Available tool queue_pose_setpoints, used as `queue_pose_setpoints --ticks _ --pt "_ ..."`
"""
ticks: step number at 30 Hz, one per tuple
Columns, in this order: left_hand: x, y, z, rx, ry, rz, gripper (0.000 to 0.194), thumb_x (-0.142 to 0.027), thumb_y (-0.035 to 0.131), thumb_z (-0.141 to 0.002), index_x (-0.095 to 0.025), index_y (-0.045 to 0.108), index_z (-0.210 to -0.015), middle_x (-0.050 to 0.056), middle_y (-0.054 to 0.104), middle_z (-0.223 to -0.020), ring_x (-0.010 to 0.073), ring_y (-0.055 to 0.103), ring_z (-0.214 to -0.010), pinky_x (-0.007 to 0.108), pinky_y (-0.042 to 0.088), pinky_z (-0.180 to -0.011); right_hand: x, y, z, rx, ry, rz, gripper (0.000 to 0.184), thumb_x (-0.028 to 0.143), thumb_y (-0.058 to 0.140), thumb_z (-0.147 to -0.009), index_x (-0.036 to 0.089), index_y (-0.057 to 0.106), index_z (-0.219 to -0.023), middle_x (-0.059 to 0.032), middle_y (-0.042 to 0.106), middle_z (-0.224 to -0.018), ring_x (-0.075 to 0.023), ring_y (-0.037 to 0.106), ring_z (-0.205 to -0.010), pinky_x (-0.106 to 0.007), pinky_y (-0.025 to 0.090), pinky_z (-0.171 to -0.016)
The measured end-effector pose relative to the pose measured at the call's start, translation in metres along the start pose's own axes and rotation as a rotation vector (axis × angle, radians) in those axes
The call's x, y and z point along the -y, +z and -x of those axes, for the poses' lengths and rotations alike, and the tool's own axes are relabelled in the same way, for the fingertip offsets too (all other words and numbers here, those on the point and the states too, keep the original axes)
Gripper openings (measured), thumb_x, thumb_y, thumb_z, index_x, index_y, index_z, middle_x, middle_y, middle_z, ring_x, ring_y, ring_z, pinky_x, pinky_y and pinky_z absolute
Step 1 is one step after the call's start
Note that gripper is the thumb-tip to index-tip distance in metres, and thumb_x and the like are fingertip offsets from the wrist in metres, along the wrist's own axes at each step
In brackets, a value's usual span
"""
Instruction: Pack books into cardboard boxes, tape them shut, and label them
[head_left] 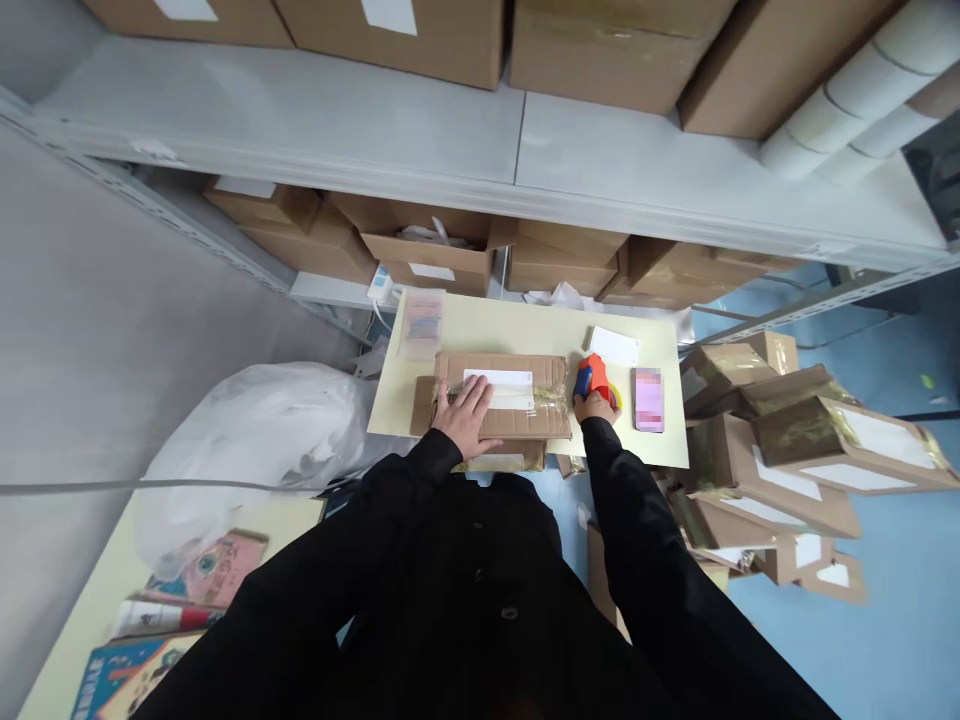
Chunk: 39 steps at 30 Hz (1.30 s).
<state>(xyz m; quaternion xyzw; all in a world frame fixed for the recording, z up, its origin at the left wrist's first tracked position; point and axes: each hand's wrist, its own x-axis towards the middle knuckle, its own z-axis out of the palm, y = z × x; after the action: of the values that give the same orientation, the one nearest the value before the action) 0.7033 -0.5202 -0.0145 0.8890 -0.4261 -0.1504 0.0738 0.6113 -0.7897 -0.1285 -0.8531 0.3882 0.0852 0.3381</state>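
Observation:
A flat cardboard box [457, 365] with a white label [517, 379] lies on the pale yellow table [487, 315]. My left hand [464, 412] rests on the box with its fingers spread, partly over the label. Clear tape covers the box's right end. To the right of the box, my right hand [596, 407] is closed around a red and blue tape dispenser [592, 374] with a yellow roll edge showing. A phone [648, 400] lies to the right of that hand, and a white slip stack [614, 345] lies just beyond it.
Taped, labelled boxes [795, 470] are piled on the floor at right. A grey shelf [420, 110] with several cartons [622, 50] crosses the back. At left are a white plastic bag [255, 440] and a side table with books [142, 670]. A cable [187, 486] crosses the left side.

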Motion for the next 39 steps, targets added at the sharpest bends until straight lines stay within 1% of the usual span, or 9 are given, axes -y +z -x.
queue_pose_setpoints --ticks 5,9,12,17,21,26,31,36,39 --pt "0.0 -0.003 0.009 -0.045 -0.037 0.023 0.087 -0.056 0.057 -0.075 -0.015 0.027 -0.146 0.017 0.028 -0.15 0.038 0.015 -0.141 0.067 -0.01 -0.105 0.001 -0.044 0.016 -0.177 0.119 0.017 0.037 0.042 0.042 -0.077 0.014 0.061 -0.092 -0.0153 0.066 -0.085 -0.0303 0.06 -0.085 -0.048 0.043 -0.08" --pt "0.001 -0.004 0.014 -0.08 -0.045 0.056 0.079 -0.054 0.053 -0.078 -0.018 0.031 -0.145 0.015 0.031 -0.15 0.037 0.011 -0.142 0.065 -0.007 -0.107 0.031 -0.091 0.037 -0.392 -0.111 -0.24 0.033 0.046 0.04 -0.074 0.018 0.056 -0.081 -0.0052 0.058 -0.068 -0.0214 0.053 -0.066 -0.033 0.043 -0.061" --pt "0.003 -0.003 0.015 -0.076 -0.025 0.07 0.081 -0.055 0.056 -0.075 -0.018 0.033 -0.144 0.015 0.032 -0.149 0.0379 0.016 -0.141 0.064 -0.008 -0.108 0.077 -0.111 0.046 -0.376 -0.283 -0.362 0.028 0.047 0.042 -0.073 0.021 0.049 -0.067 0.0005 0.044 -0.055 -0.0155 0.042 -0.055 -0.028 0.036 -0.052" --pt "0.004 -0.002 0.02 -0.072 -0.01 0.099 0.084 -0.054 0.062 -0.07 -0.019 0.036 -0.142 0.016 0.035 -0.148 0.0385 0.024 -0.138 0.062 -0.005 -0.11 0.148 -0.097 0.046 0.106 -0.418 -0.483 0.052 0.065 0.046 -0.075 0.022 0.034 -0.047 0.0031 0.032 -0.045 -0.0098 0.029 -0.046 -0.026 0.025 -0.045" --pt "0.009 -0.003 0.029 -0.085 0.01 0.212 0.088 -0.055 0.068 -0.063 -0.021 0.04 -0.139 0.015 0.044 -0.142 0.0349 0.032 -0.135 0.056 0.001 -0.114 0.164 -0.075 0.042 0.437 -0.376 -0.474 0.058 0.073 0.056 -0.064 0.021 0.039 -0.045 0.0052 0.032 -0.041 -0.0071 0.026 -0.042 -0.025 0.02 -0.043" --pt "0.025 -0.008 0.028 -0.232 -0.074 0.714 0.065 -0.053 0.056 -0.076 -0.019 0.049 -0.131 0.014 0.053 -0.134 0.0287 0.044 -0.129 0.051 0.019 -0.113 0.153 -0.07 0.038 0.459 -0.362 -0.522 0.06 0.074 0.06 -0.06 0.021 0.039 -0.043 0.0055 0.033 -0.04 -0.007 0.027 -0.041 -0.025 0.021 -0.043" --pt "0.033 -0.02 -0.002 -0.274 -0.523 1.407 0.046 -0.049 0.053 -0.083 -0.017 0.058 -0.115 0.012 0.069 -0.107 0.0229 0.067 -0.096 0.042 0.052 -0.087 0.144 -0.068 0.037 0.48 -0.401 -0.529 0.059 0.071 0.063 -0.06 0.02 0.038 -0.044 0.0061 0.031 -0.041 -0.0069 0.026 -0.042 -0.024 0.021 -0.043" --pt "0.034 -0.028 -0.02 -0.196 -0.576 1.487 0.032 -0.043 0.067 -0.074 -0.015 0.065 -0.086 0.004 0.068 -0.066 0.0162 0.066 -0.059 0.035 0.057 -0.064 0.145 -0.067 0.044 0.492 -0.41 -0.514 0.058 0.073 0.059 -0.063 0.02 0.043 -0.045 0.0059 0.032 -0.042 -0.007 0.025 -0.042 -0.024 0.022 -0.043" --pt "0.04 -0.028 -0.019 -0.229 -0.593 1.474 0.028 -0.037 0.075 -0.065 -0.013 0.065 -0.076 0.002 0.065 -0.058 0.0149 0.063 -0.052 0.034 0.056 -0.059 0.151 -0.067 0.05 0.475 -0.443 -0.468 0.056 0.07 0.056 -0.067 0.018 0.049 -0.049 0.005 0.036 -0.043 -0.0077 0.029 -0.043 -0.024 0.024 -0.044"
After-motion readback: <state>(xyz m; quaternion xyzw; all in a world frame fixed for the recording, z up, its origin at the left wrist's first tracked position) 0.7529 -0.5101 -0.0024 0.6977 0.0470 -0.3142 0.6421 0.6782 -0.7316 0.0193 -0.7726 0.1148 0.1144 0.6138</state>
